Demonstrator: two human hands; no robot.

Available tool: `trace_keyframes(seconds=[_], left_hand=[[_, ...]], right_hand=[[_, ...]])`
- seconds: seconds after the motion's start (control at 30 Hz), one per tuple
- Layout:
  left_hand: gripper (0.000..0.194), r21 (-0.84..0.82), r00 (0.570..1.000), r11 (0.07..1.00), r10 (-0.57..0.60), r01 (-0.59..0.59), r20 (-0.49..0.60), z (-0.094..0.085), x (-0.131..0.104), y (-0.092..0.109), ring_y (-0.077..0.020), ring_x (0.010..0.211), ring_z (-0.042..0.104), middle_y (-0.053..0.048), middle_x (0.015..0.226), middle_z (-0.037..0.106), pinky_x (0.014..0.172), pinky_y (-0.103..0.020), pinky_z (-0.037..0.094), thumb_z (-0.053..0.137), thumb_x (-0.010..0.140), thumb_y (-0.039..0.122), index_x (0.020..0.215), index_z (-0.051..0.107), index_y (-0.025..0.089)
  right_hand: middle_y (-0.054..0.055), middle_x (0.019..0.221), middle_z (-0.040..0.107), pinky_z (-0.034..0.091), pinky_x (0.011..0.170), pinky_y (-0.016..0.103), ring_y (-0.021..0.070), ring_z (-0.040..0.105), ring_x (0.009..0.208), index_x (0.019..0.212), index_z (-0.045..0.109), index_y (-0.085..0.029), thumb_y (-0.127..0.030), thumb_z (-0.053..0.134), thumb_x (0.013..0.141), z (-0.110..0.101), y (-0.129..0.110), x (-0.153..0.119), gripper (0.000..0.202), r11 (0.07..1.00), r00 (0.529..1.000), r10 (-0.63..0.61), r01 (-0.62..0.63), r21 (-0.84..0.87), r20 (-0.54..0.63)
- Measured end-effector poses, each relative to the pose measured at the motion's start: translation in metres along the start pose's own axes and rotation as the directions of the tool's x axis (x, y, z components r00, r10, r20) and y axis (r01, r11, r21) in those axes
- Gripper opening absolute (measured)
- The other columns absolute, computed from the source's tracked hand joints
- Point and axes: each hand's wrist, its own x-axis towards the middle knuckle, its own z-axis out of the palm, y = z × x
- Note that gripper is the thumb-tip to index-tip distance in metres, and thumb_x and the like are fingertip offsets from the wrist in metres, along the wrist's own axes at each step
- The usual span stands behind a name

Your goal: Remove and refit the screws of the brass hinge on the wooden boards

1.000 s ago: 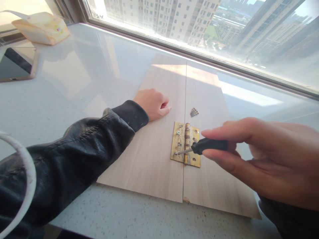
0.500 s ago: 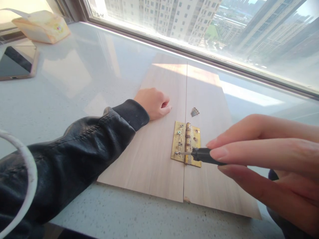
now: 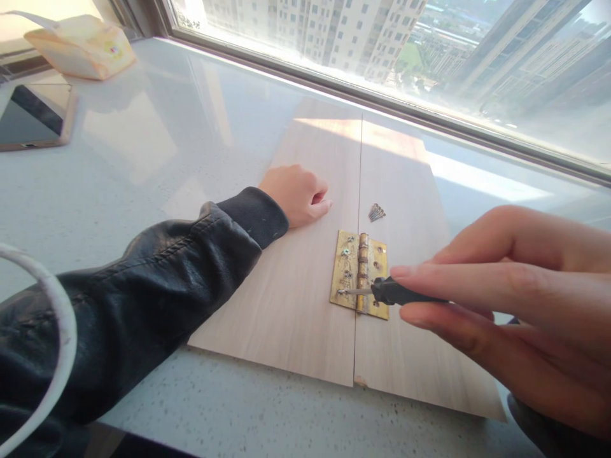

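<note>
Two pale wooden boards (image 3: 286, 305) lie side by side, and a brass hinge (image 3: 369, 254) spans the seam between them. Several screws sit in the hinge's left leaf; holes show in its right leaf. My right hand (image 3: 515, 299) pinches a black-handled screwdriver (image 3: 389, 291), whose tip meets the lowest screw (image 3: 342, 292) of the left leaf. Curled and resting on the left board is my left hand (image 3: 300, 197), with fingers closed; whether anything is inside is hidden. A small pile of screws (image 3: 377, 212) lies above the hinge on the right board.
At the far left a phone (image 3: 35, 117) lies on the speckled white counter (image 3: 143, 152), near a tissue pack (image 3: 83, 48). A white cable (image 3: 67, 331) loops over the left sleeve. The window frame (image 3: 477, 121) runs along the back.
The fingers of my right hand have shifted on the screwdriver handle, the forefinger slightly left. The view has moved a little. My left hand keeps its place on the board.
</note>
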Motion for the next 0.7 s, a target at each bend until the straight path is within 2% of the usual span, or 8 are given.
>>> trace_keyframes(seconds=[0.1,0.17,0.27,0.4,0.53,0.6,0.7], left_hand=[[0.035,-0.002,1.0,1.0,-0.002,0.002,-0.005,-0.001,0.0,0.0,-0.0181,0.065,0.053,-0.006,0.066,0.063,0.058,-0.033,0.023,0.05,0.084,0.046,0.071,0.068,0.019],[0.035,-0.008,1.0,1.0,-0.004,0.004,-0.008,-0.001,0.0,0.001,-0.0176,0.064,0.053,-0.006,0.066,0.063,0.057,-0.032,0.024,0.051,0.084,0.046,0.07,0.068,0.019],[0.035,-0.011,1.0,1.0,0.0,0.0,-0.013,-0.001,0.0,0.0,-0.0178,0.064,0.054,-0.006,0.066,0.064,0.057,-0.033,0.025,0.051,0.084,0.045,0.07,0.069,0.019],[0.035,-0.01,1.0,1.0,0.008,-0.009,-0.022,0.001,0.0,0.0,-0.0195,0.064,0.055,-0.007,0.067,0.066,0.057,-0.034,0.025,0.051,0.083,0.046,0.07,0.07,0.019],[0.035,-0.012,1.0,1.0,-0.001,0.001,-0.016,0.001,0.0,0.0,-0.0169,0.061,0.05,-0.005,0.063,0.061,0.057,-0.033,0.024,0.051,0.083,0.046,0.069,0.068,0.019],[0.034,-0.016,1.0,1.0,-0.001,0.001,-0.019,0.001,0.0,0.0,-0.0162,0.06,0.048,-0.005,0.062,0.059,0.057,-0.033,0.024,0.051,0.083,0.046,0.068,0.067,0.019],[0.034,-0.026,1.0,1.0,0.005,-0.006,-0.024,0.001,0.0,-0.001,-0.0167,0.061,0.048,-0.005,0.062,0.059,0.057,-0.033,0.024,0.051,0.082,0.046,0.068,0.067,0.019]], right_hand=[[0.0,0.087,0.066,0.038,0.042,0.028,0.0101,0.058,0.06,0.106,0.073,-0.029,-0.034,0.066,0.092,0.001,0.001,0.0,0.017,0.994,0.996,-0.087,0.087,-0.06,0.003],[0.005,0.108,0.066,0.05,0.057,0.028,0.0132,0.065,0.079,0.123,0.067,-0.023,-0.025,0.062,0.093,0.001,0.003,-0.002,0.03,0.991,0.989,-0.133,0.134,-0.022,0.061],[0.008,0.123,0.062,0.056,0.072,0.027,0.0149,0.065,0.098,0.133,0.061,-0.018,-0.014,0.058,0.093,-0.001,0.008,-0.004,0.04,0.99,0.984,-0.141,0.137,0.046,0.11],[0.003,0.118,0.067,0.058,0.064,0.023,0.0128,0.069,0.092,0.128,0.065,-0.027,-0.013,0.057,0.093,0.0,0.011,-0.004,0.039,0.987,0.988,-0.118,0.107,0.12,0.094],[-0.001,0.124,0.069,0.062,0.08,0.021,0.0118,0.071,0.097,0.12,0.069,-0.026,-0.009,0.06,0.09,0.001,0.01,-0.005,0.036,0.988,0.993,-0.091,0.081,0.131,0.075],[-0.003,0.12,0.071,0.061,0.08,0.018,0.0097,0.072,0.096,0.118,0.07,-0.03,-0.017,0.06,0.094,0.001,0.011,-0.006,0.029,0.982,0.992,-0.075,0.056,0.181,0.099],[-0.005,0.108,0.072,0.06,0.066,0.016,0.0081,0.071,0.085,0.112,0.07,-0.036,-0.033,0.057,0.099,0.0,0.015,-0.006,0.019,0.97,0.986,-0.081,0.044,0.241,0.143]])
